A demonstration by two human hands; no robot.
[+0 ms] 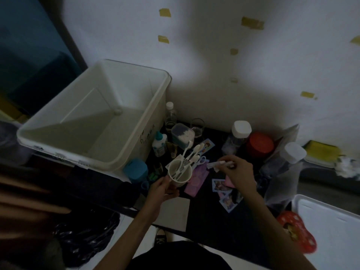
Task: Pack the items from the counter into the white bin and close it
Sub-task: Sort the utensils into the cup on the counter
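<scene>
White bin (93,121) stands open on the counter's (210,215) left end, tight against the wall, nothing visible inside it. Just right of its near corner sit a blue container (135,170) and a glue bottle (159,144). Left hand (162,189) curls round a white cup (180,175) holding several white plastic spoons (190,154), lifted near the counter's front edge. Right hand (237,172) pinches a small pale tube (220,164) between thumb and fingertips above scattered photo cards (224,191). Farther right, toward the back edge, stand a white-capped jar (241,129) and a red-lidded jar (259,144). White lid (329,227) lies at the far right.
</scene>
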